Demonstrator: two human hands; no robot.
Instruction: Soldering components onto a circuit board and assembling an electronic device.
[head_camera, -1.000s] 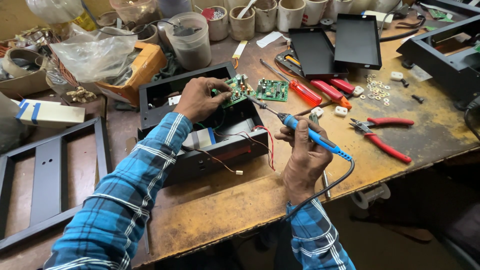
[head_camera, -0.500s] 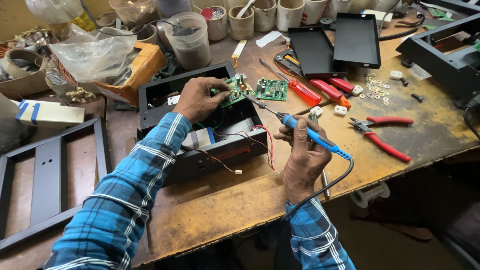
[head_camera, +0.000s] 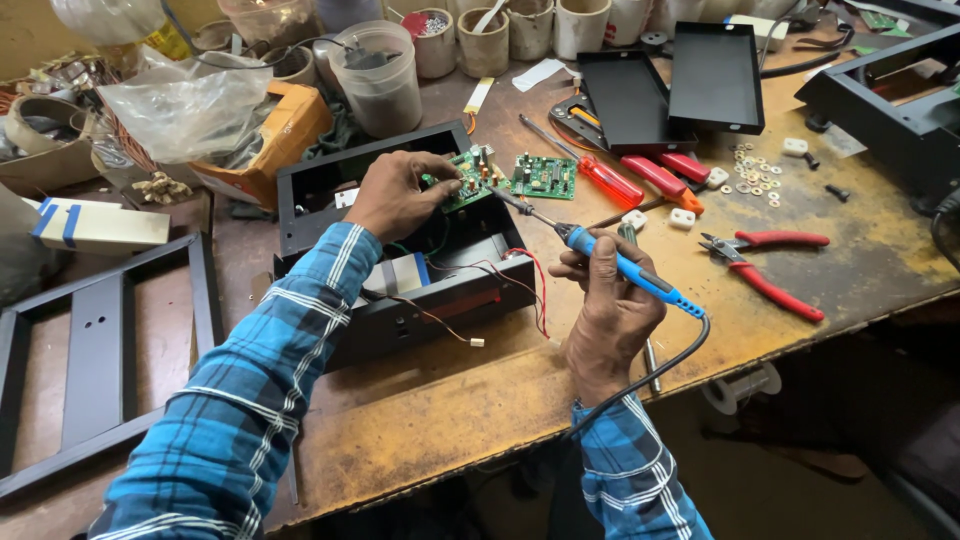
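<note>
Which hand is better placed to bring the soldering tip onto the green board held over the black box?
Right. The right hand already holds the blue-handled soldering iron, tip aimed at the green circuit board. The left hand is occupied steadying that board above the black metal box.

The left hand (head_camera: 400, 195) reaches toward twelve o'clock, palm down, fingers curled in a pinch. The right hand (head_camera: 608, 305) sits at three o'clock of it, fist closed, thumb up, both forearms in blue plaid sleeves.
</note>
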